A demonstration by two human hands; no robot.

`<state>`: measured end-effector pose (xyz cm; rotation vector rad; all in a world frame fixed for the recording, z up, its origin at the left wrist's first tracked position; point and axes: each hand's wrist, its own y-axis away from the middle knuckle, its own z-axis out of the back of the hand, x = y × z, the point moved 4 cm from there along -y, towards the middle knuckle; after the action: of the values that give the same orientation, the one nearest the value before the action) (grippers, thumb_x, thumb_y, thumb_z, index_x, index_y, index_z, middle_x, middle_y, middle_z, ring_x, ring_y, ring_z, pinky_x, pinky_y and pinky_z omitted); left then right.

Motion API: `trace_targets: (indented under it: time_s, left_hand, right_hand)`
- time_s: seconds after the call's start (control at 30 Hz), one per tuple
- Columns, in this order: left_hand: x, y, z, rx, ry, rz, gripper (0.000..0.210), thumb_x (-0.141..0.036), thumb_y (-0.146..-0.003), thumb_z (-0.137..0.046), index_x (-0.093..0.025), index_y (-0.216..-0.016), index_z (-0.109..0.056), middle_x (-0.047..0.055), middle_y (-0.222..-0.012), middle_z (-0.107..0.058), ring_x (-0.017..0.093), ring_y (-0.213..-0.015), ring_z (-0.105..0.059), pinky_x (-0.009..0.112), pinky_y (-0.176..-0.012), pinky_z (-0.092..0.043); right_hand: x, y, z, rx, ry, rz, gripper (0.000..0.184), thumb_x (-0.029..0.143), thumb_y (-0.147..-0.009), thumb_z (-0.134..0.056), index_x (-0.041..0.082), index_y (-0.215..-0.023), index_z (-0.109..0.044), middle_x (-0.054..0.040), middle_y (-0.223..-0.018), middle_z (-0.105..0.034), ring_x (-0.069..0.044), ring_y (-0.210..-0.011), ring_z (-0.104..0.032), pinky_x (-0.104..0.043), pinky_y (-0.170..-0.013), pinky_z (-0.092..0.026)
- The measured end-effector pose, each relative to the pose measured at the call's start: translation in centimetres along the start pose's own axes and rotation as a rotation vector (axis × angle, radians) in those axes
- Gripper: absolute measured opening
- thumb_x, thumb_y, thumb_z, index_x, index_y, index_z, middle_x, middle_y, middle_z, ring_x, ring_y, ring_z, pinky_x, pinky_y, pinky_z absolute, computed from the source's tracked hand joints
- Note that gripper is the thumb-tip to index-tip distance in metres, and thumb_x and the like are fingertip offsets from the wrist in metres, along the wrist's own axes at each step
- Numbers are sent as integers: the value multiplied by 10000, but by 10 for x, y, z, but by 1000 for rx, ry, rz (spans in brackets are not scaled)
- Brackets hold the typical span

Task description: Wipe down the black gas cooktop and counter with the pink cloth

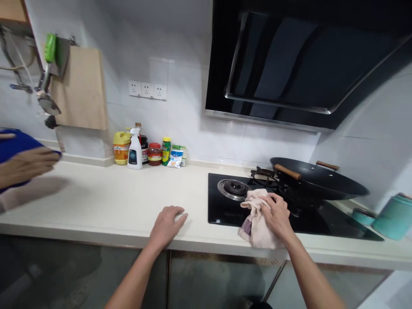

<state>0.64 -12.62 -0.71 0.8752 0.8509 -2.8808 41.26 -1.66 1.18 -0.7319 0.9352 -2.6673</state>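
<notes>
My right hand grips a crumpled pale pink cloth, pressed on the front of the black glass gas stove. The cloth's lower end hangs over the counter's front edge. Just behind it lies the left burner, with no pan support on it. My left hand rests on the white countertop left of the stove. Its fingers are loosely curved, thumb apart, and it holds nothing.
A black wok with wooden handles sits on the right burner. Teal containers stand at the far right. Bottles and jars, including a white spray bottle, line the wall. Another person's hand reaches in from the left beside blue fabric. A range hood hangs above.
</notes>
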Motion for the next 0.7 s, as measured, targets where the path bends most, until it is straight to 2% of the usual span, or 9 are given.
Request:
trace_targets:
  time_s: [0.07, 0.13, 0.2, 0.3, 0.43, 0.7]
  left_hand:
    - [0, 1, 0, -9, 4, -7, 279, -442, -901, -550, -241, -1001, -716, 56, -1045, -758, 269, -1078, -651, 404, -928, -503]
    - [0, 2, -1, -12, 8, -14, 275, -437, -908, -553, -238, -1008, -714, 56, -1047, -756, 267, -1072, -649, 408, -934, -500]
    - [0, 2, -2, -11, 9, -22, 274, -435, -913, -557, -230, -1009, -711, 59, -1048, -753, 270, -1066, -646, 422, -947, -497]
    - [-1, 2, -2, -39, 30, -37, 265, -427, -922, -561, -229, -1028, -702, 63, -1081, -741, 267, -1083, -643, 432, -982, -486]
    - [-1, 3, -1, -94, 100, -34, 266, -419, -938, -547, -226, -1063, -681, 70, -1118, -717, 240, -1085, -651, 405, -1005, -492]
    - [5, 3, 0, -186, 179, -71, 299, -429, -948, -539, -232, -1138, -658, 83, -1215, -682, 242, -1185, -617, 428, -1065, -475]
  right_hand:
    - [-5, -7, -21, 131, 121, -43, 455, 465, -918, -469, 253, -1253, -692, -143, -1395, -535, -356, -1251, -502, -560, -1034, -399]
    - [-3, -5, -44, 262, 163, 4, 535, 478, -921, -487, 197, -1354, -626, -167, -1390, -557, -345, -1274, -515, -519, -1067, -391]
    - [5, 1, -61, 317, 167, 62, 616, 499, -929, -490, 161, -1441, -540, -172, -1447, -536, -332, -1360, -470, -487, -1128, -350]
    - [25, 9, -73, 357, 142, 128, 668, 528, -947, -465, 139, -1490, -477, -174, -1538, -462, -321, -1459, -373, -478, -1189, -285]
    - [75, 15, -82, 421, 79, 233, 655, 514, -956, -458, 132, -1488, -470, -174, -1566, -430, -314, -1478, -342, -480, -1207, -270]
    - [206, 37, -116, 434, -61, 461, 519, 390, -950, -522, 128, -1398, -519, -207, -1476, -483, -337, -1395, -400, -522, -1175, -292]
